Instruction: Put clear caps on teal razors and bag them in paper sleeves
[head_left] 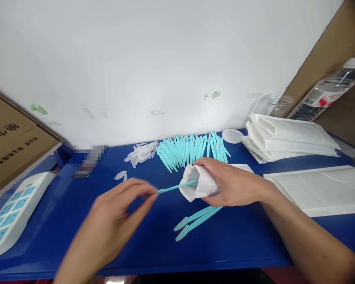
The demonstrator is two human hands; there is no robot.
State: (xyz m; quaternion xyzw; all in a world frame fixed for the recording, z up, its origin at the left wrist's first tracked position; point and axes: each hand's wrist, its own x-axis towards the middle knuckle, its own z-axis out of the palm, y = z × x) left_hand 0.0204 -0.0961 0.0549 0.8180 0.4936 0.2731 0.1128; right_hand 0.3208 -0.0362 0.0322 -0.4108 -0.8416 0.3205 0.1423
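Note:
My left hand (114, 221) pinches a thin teal eyebrow razor (175, 187) by one end. The razor's other end reaches inside the mouth of a white padded envelope (192, 183). Wrapped round that envelope, my right hand (238, 183) keeps its opening turned toward my left hand. Under my right hand, two more teal razors (195, 223) lie on the table with their broader ends toward me. A long row of teal razors (185, 150) is spread behind the envelope. Beside the row sits a heap of small translucent caps (142, 153), with a few loose caps (121, 175) nearer me.
On the blue table (142, 244), a stack of white envelopes (292, 138) and a flat envelope (322, 189) lie at right. Behind them stand a clear jar (272, 105) and a water bottle (325, 92). A round lid (232, 136), power strip (17, 213) and cardboard box (14, 138) are also there.

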